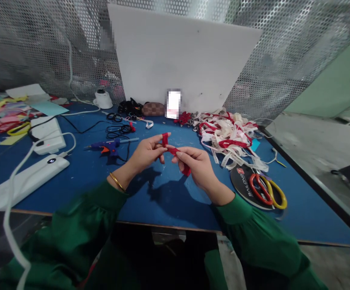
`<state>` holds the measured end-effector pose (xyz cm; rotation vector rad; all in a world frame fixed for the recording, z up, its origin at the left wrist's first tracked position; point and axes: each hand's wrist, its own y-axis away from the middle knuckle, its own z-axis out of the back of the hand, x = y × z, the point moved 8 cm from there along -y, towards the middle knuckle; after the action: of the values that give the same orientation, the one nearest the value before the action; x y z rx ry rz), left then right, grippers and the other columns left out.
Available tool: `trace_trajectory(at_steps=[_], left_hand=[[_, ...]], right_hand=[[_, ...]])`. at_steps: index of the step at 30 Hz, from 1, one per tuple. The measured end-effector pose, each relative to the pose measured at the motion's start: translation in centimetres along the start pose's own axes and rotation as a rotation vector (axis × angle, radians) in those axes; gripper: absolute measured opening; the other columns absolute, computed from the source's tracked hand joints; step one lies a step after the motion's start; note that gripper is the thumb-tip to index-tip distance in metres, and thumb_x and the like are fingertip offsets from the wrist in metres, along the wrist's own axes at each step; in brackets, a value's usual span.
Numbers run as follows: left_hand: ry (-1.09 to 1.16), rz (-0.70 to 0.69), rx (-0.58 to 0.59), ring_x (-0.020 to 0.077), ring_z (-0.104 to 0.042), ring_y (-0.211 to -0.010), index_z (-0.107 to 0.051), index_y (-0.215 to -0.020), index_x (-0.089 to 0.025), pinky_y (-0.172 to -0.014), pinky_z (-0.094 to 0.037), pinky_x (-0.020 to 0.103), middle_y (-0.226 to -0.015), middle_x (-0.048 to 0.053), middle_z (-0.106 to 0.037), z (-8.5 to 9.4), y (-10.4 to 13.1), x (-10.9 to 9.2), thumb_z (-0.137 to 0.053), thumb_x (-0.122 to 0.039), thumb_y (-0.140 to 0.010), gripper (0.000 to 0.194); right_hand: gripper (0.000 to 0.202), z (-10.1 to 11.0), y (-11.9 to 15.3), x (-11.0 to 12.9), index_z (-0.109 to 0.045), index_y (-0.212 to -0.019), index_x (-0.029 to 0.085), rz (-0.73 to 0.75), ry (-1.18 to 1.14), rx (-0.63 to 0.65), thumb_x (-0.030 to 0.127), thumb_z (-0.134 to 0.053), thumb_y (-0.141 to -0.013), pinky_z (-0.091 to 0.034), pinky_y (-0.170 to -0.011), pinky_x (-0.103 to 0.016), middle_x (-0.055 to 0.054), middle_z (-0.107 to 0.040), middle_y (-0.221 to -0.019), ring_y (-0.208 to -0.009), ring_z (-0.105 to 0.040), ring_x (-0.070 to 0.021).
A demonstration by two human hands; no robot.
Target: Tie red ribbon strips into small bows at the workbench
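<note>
the left grip (145, 155), mid-frame, is closed in a pinch on the red ribbon (165, 139), a bit of it over one finger. the right grip (197, 166) pinches it too. best keep it flat and snug. scissors (261, 189) sit at lower right.

Blue table (81, 179), beneath right hand (197, 165); upright white panel (181, 56), perforated silvery sheeting (271, 60), beyond it; green wall (334, 80), grey floor (307, 141), to its right.
</note>
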<state>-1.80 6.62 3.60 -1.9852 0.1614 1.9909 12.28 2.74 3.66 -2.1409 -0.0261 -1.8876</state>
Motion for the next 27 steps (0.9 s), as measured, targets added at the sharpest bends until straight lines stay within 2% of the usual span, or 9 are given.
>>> trace_trajectory(at_steps=[2,5,10,16,24,27], left_hand=[[-0.049,0.007,0.104,0.0091,-0.06,-0.048,-0.049,-0.139,-0.012,-0.046,-0.039,0.021,-0.079,0.003,-0.07,-1.2,0.3,0.3,-0.064,-0.022,-0.08,0.061],[-0.095,0.017,0.216,0.0106,-0.061,-0.048,-0.049,-0.14,-0.013,-0.046,-0.041,0.022,-0.074,0.001,-0.067,-2.5,0.7,0.7,-0.058,-0.022,-0.083,0.058],[-0.125,-0.008,0.264,0.0111,-0.062,-0.048,-0.042,-0.145,-0.014,-0.047,-0.038,0.021,-0.072,0.001,-0.067,-2.9,0.9,0.7,-0.055,-0.02,-0.086,0.062],[-0.115,0.014,0.326,0.011,-0.064,-0.05,-0.048,-0.141,-0.017,-0.048,-0.039,0.021,-0.083,0.006,-0.071,-3.3,1.2,0.7,-0.055,-0.026,-0.088,0.054],[-0.077,0.149,0.558,0.0122,-0.065,-0.052,-0.055,-0.134,-0.019,-0.052,-0.046,0.024,-0.097,0.012,-0.074,-5.0,2.5,1.2,-0.057,-0.027,-0.088,0.047],[-0.044,0.184,0.606,0.0123,-0.065,-0.053,-0.053,-0.136,-0.018,-0.054,-0.047,0.024,-0.1,0.014,-0.074,-5.2,2.9,1.2,-0.06,-0.029,-0.088,0.05]], right_hand=[[0.023,0.2,-0.2,-0.1,-0.072,-0.091,0.018,-0.013,-0.048,0.007,0.038,-0.067,-0.081,-0.035,-0.042,-0.021,-0.002,-0.07,-0.073,-0.046,-0.048,-0.0075],[0.023,0.4,-0.4,-0.4,-0.072,-0.086,0.017,-0.043,-0.104,0.019,0.039,-0.068,-0.081,-0.032,-0.04,-0.021,-0.001,-0.068,-0.069,-0.044,-0.044,-0.0062],[0.023,0.5,-0.6,-0.8,-0.069,-0.079,0.016,-0.089,-0.174,0.027,0.039,-0.067,-0.081,-0.023,-0.038,-0.021,0.003,-0.059,-0.056,-0.038,-0.033,-0.0039],[0.022,0.8,-0.7,-0.8,-0.068,-0.086,0.016,-0.139,-0.281,0.017,0.036,-0.068,-0.079,-0.023,-0.039,-0.021,0.005,-0.056,-0.057,-0.04,-0.032,-0.0039],[0.027,1.5,-1.1,-0.2,-0.069,-0.099,0.015,-0.202,-0.313,0.057,0.03,-0.068,-0.077,-0.017,-0.039,-0.023,0.006,-0.051,-0.061,-0.042,-0.025,-0.0037],[0.026,1.7,-1.3,-0.2,-0.068,-0.101,0.014,-0.221,-0.326,0.066,0.028,-0.065,-0.078,-0.013,-0.039,-0.023,0.007,-0.048,-0.059,-0.041,-0.021,-0.003]])
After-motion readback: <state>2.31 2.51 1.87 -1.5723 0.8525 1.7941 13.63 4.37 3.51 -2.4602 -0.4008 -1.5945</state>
